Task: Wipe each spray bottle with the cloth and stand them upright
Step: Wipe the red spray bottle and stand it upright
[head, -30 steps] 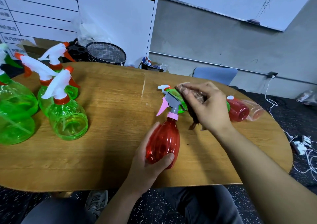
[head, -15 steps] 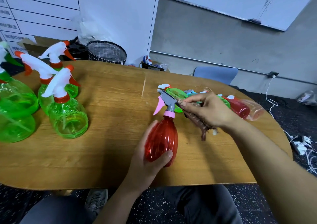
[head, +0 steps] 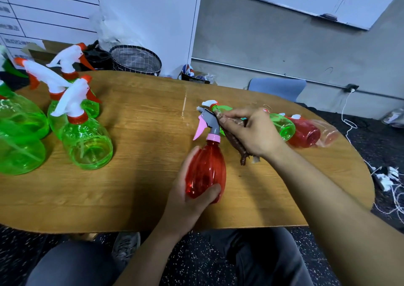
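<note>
Green upright bottles (head: 87, 145): at least four.

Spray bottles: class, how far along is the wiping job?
Done: green bottles stand upright at the table's left. In hand: the left hand holds the red bottle while the right hand rubs the cloth on its sprayer. Left: several bottles lying behind.

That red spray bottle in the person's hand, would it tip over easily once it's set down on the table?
Probably fairly easily: the red spray bottle looks see-through and empty, so likely light, and its grey trigger head puts some weight up high. Its body narrows toward the base, which suggests a small footing. The smooth plastic may also be a bit slippery, though the left hand holds it without visible trouble.
</note>
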`<action>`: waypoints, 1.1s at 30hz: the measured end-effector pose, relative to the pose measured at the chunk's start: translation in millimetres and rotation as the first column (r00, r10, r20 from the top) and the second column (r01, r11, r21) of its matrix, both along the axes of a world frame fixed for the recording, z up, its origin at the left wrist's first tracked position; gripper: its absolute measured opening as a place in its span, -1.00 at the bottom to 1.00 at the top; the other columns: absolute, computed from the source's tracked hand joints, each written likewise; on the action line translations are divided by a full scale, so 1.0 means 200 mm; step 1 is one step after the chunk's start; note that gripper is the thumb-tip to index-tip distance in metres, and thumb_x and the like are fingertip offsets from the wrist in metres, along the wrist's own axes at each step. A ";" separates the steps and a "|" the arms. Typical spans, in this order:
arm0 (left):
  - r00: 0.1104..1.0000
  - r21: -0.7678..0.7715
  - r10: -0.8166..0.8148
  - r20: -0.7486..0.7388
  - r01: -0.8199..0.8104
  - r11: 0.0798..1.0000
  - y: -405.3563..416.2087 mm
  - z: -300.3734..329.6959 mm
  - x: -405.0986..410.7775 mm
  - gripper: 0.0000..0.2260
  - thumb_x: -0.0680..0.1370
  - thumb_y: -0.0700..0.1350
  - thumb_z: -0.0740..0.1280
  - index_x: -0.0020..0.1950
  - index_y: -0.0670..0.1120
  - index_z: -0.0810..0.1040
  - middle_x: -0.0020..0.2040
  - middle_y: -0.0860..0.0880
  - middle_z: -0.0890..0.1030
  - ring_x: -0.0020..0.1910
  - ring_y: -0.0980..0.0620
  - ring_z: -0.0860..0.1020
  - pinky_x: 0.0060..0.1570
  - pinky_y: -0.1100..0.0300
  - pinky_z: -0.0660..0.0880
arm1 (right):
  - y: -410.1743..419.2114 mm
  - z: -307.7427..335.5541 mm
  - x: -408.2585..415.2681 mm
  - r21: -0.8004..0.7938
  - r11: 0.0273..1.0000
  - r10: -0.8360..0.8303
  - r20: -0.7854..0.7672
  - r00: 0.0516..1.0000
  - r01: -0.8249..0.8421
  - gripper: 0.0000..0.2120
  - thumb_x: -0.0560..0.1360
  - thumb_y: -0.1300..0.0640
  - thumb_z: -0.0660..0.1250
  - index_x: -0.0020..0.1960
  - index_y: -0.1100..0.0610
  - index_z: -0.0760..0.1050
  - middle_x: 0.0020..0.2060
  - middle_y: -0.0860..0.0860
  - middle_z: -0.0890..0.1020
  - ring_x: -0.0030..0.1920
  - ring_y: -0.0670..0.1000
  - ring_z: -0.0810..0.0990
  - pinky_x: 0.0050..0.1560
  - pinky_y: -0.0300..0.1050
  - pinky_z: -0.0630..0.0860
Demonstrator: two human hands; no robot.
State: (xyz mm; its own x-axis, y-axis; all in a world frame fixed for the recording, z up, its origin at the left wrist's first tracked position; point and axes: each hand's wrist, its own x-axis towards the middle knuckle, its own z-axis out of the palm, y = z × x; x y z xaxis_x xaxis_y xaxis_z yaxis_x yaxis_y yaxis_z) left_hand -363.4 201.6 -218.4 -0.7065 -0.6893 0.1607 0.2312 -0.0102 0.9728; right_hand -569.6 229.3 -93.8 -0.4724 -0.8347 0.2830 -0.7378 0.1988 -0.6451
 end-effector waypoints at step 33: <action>0.987 0.138 0.137 -0.082 -0.125 0.983 -0.02 -0.03 -0.03 -0.22 0.42 0.05 0.59 0.61 0.16 0.39 0.53 -0.01 0.53 0.51 -0.02 0.52 0.50 -0.12 0.48 | 0.08 -0.14 0.16 -0.335 0.929 0.172 0.768 0.617 0.158 -0.67 0.56 0.04 0.46 0.25 0.20 0.68 0.16 0.21 0.72 0.05 0.09 0.70 0.02 -0.09 0.68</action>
